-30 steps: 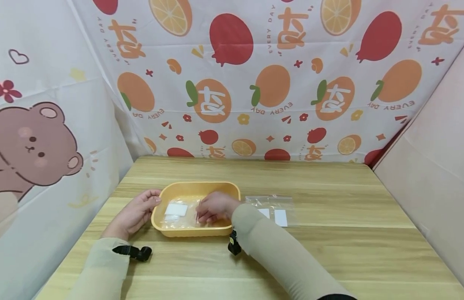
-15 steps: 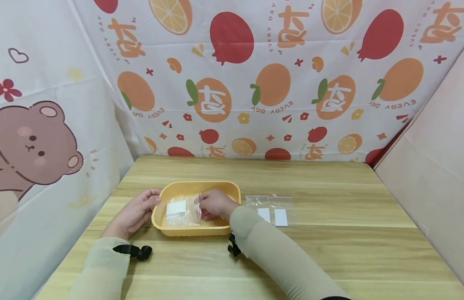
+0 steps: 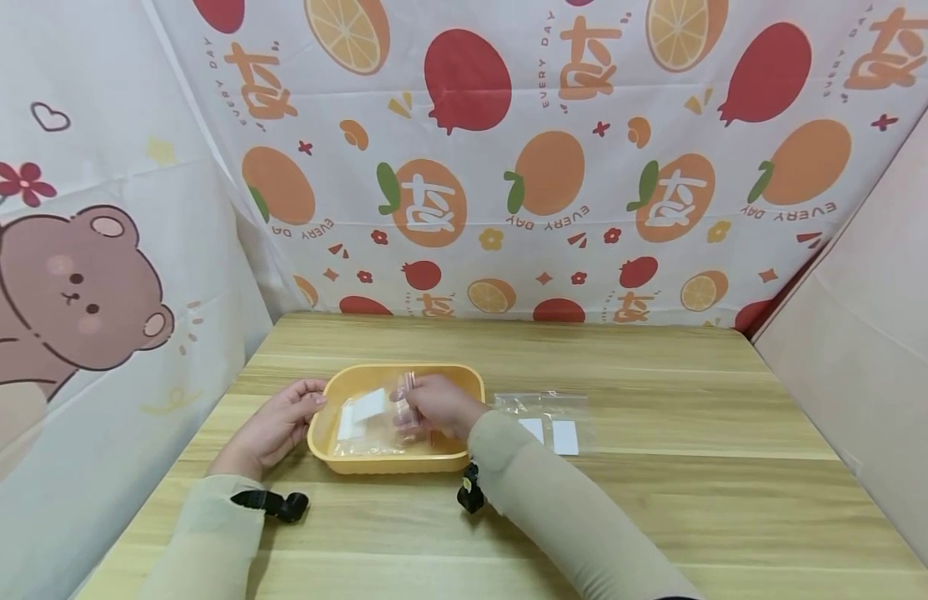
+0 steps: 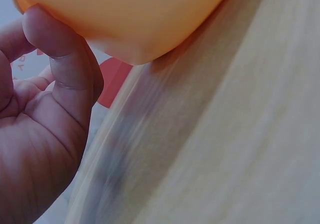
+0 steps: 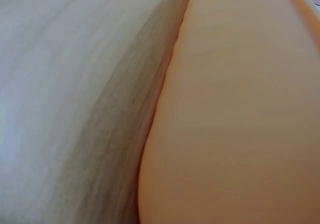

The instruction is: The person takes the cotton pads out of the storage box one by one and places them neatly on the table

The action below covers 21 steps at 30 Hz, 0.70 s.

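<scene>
The head view is bright, the wrist views dimmer, the tabletop (image 5: 55,84) blurred and shadowed beside the tub (image 5: 235,109).

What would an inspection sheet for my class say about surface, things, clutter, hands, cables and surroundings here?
Surface: light wood-grain table.
Job's things: yellow rounded-rectangular plastic tray holding clear plastic bags with white rectangles; similar bagging right of the tray.
Clutter: nothing seen.
Hands: left hand grips the tray's rim; right hand, blurred, pinches a clear bag at the tray.
Cables: nothing seen.
Surroundings: white fruit-printed cloth behind; white bear-printed cloth at left.
</scene>
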{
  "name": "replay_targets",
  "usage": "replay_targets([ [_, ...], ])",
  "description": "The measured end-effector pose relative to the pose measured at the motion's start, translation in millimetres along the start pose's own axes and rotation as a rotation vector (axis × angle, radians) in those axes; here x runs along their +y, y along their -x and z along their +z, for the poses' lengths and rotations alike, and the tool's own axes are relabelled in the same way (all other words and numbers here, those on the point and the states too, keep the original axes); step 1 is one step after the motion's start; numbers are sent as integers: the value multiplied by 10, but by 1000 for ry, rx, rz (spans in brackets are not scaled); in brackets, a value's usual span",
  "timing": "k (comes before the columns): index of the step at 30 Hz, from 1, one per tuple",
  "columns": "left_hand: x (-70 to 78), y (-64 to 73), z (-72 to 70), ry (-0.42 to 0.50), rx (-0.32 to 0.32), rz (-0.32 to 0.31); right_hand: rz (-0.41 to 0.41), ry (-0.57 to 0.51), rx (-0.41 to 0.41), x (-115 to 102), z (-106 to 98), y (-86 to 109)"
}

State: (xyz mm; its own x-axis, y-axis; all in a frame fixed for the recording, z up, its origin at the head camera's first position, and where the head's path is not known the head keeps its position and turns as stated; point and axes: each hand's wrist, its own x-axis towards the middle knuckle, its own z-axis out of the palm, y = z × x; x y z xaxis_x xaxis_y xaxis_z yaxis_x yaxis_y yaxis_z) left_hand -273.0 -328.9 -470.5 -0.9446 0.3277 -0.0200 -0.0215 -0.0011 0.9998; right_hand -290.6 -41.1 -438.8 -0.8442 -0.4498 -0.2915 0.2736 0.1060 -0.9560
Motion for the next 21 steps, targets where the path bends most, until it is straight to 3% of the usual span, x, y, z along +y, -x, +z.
replay_targets([
  [7,4,4,-5,-3,9,-12,-27,-26,-36,-75,-49,72],
  [14,-2,-1,-15,-17,10,-11,-106,86,-5,-217,-181,138],
  [21,-7,2,-17,-12,4,-9,-141,32,-69,-327,-375,220],
])
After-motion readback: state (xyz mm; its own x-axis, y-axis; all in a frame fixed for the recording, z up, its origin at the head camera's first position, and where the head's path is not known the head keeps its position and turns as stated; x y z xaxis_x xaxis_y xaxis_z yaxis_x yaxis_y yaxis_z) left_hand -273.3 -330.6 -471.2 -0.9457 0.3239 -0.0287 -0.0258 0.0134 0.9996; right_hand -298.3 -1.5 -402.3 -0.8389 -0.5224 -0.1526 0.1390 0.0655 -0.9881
